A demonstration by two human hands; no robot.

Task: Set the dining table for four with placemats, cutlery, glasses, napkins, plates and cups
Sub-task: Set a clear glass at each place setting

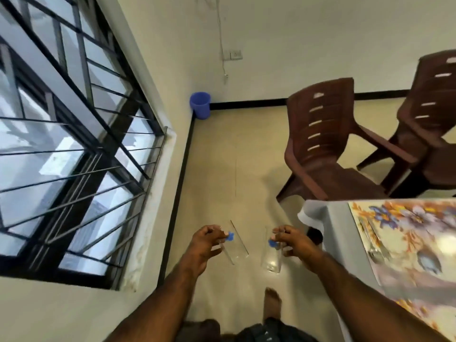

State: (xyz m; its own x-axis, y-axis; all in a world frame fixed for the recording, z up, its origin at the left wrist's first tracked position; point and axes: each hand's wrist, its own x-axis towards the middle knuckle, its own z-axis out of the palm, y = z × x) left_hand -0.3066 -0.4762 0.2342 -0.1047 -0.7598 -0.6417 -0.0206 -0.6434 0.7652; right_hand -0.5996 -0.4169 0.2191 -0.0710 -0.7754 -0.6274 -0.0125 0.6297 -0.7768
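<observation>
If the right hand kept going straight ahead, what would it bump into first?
Probably nothing soon. The right hand, holding a glass, points along bare floor beside the table; the brown chair sits slightly right, though depth is unclear.

Daylight from the window point(61, 144); motion-blurred, edges bent by wide-angle.

Single head-worn wide-angle view, tilted forward and down from standing height, facing the corner where a blue bin point(200, 104) stands on the floor point(237, 149). Both forearms run up from the bottom edge, left hand point(206, 245) and right hand point(293, 243) close to the lens at lower centre, each with a clear glass. Barred window point(69, 144) fills the left, table corner point(325, 218) cuts in at right, two brown chairs point(328, 144) farther back; strong wide-angle bending at edges.
</observation>
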